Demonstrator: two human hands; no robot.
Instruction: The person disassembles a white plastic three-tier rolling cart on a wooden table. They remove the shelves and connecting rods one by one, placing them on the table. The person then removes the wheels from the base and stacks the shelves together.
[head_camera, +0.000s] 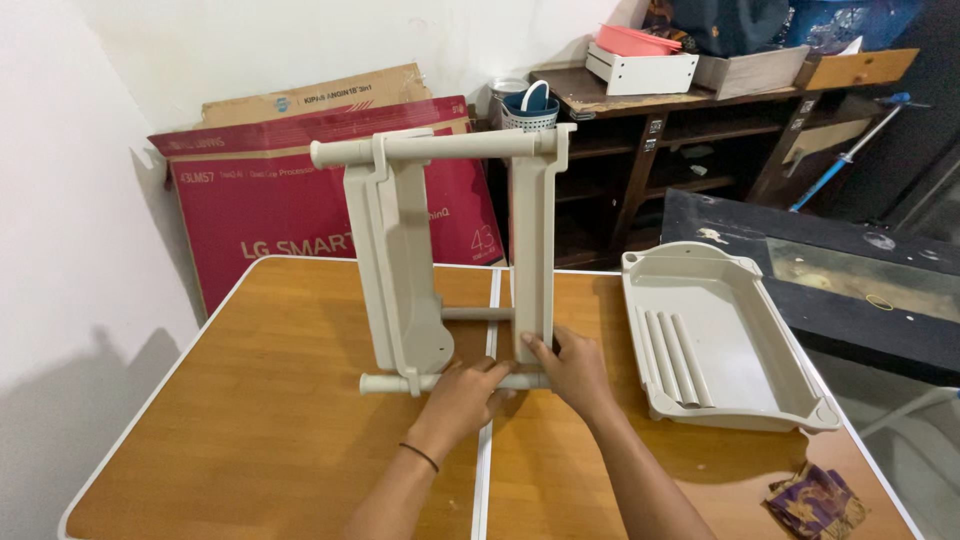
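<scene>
A beige plastic rack frame (400, 260) stands upright on the wooden folding table (250, 400). It has two side panels joined by round rods at top, middle and bottom. My left hand (462, 398) grips the bottom rod (385, 383) near the table. My right hand (570, 368) holds the lower end of the right side panel (533, 230), fingers against it. A beige plastic tray (715, 330) lies flat to the right, with three loose rods (672, 355) inside it.
A red flat cardboard box (260, 200) leans on the wall behind the table. A dark wooden shelf (680, 130) with baskets and boxes stands at the back right. A crumpled purple wrapper (815, 500) lies at the table's near right corner. A black surface (850, 270) sits right of the table.
</scene>
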